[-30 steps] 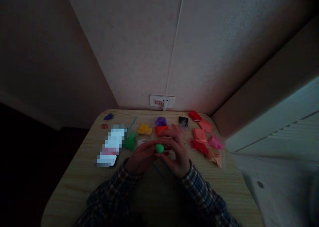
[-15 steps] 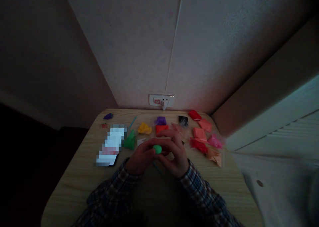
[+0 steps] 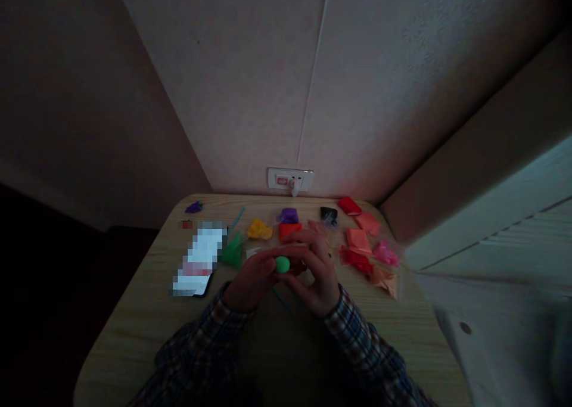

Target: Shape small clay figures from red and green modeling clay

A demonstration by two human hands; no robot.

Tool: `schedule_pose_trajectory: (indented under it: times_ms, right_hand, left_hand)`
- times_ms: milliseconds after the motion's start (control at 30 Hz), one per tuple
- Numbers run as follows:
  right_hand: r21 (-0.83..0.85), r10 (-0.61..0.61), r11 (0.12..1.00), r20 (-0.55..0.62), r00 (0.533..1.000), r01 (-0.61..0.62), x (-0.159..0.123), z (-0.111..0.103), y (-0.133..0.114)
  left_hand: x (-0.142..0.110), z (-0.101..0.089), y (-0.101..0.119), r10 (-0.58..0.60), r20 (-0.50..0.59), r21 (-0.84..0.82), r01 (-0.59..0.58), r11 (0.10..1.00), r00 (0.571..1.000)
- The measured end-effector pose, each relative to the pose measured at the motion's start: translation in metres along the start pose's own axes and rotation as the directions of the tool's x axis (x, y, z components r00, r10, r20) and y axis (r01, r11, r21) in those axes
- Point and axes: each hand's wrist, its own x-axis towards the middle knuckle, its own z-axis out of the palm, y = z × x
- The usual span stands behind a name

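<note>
Over the middle of the table, a small rounded lump of green clay (image 3: 282, 264) sits between my two hands. My left hand (image 3: 251, 280) is closed, with its thumb and fingertips against the lump's left side. Curled around the other side is my right hand (image 3: 316, 276), its thumb and fingers touching the clay. A dark reddish thing shows dimly behind the lump, between the right fingers; I cannot make out what it is. Below the hands lies a thin blue-green stick (image 3: 284, 303) on the table.
A phone (image 3: 201, 258) with a blurred screen lies at the left. Packets of yellow clay (image 3: 260, 229), green clay (image 3: 233, 251), purple clay (image 3: 288, 216) and red clay (image 3: 356, 260) are spread across the table (image 3: 147, 329). A wall socket (image 3: 290, 179) with a plug sits behind.
The green lump shows a little more of itself between the fingers, and the left thumb has shifted slightly. Both hands stay in nearly the same place.
</note>
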Motion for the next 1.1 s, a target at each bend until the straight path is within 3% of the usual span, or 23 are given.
schedule_pose_trajectory:
  times_ms: [333, 500, 733, 900, 1100]
  right_hand:
    - [-0.013, 0.015, 1.0, -0.018, 1.0, -0.015, 0.0, -0.001, -0.001]
    - [-0.027, 0.005, 1.0, -0.008, 1.0, -0.005, 0.001, -0.001, -0.003]
    - [-0.007, 0.014, 1.0, 0.011, 1.0, -0.014, 0.001, -0.002, -0.004]
    - [0.063, 0.004, 0.998, 0.01, 1.0, -0.004, 0.002, -0.004, -0.007]
    - [0.106, 0.066, 0.993, -0.096, 0.993, -0.056, 0.0, -0.005, 0.0]
  left_hand:
    - [0.001, -0.005, -0.003, -0.021, 0.074, 0.015, 0.02, 1.0, 0.997]
    - [0.001, 0.0, 0.0, -0.001, 0.036, -0.036, 0.003, 0.999, 0.999]
    - [0.0, -0.002, 0.0, -0.07, 0.102, -0.089, 0.079, 0.993, 0.992]
    - [0.0, 0.001, 0.004, -0.033, 0.056, -0.089, 0.038, 0.995, 0.998]
    - [0.003, 0.003, 0.007, -0.04, 0.018, -0.163, 0.043, 0.986, 0.999]
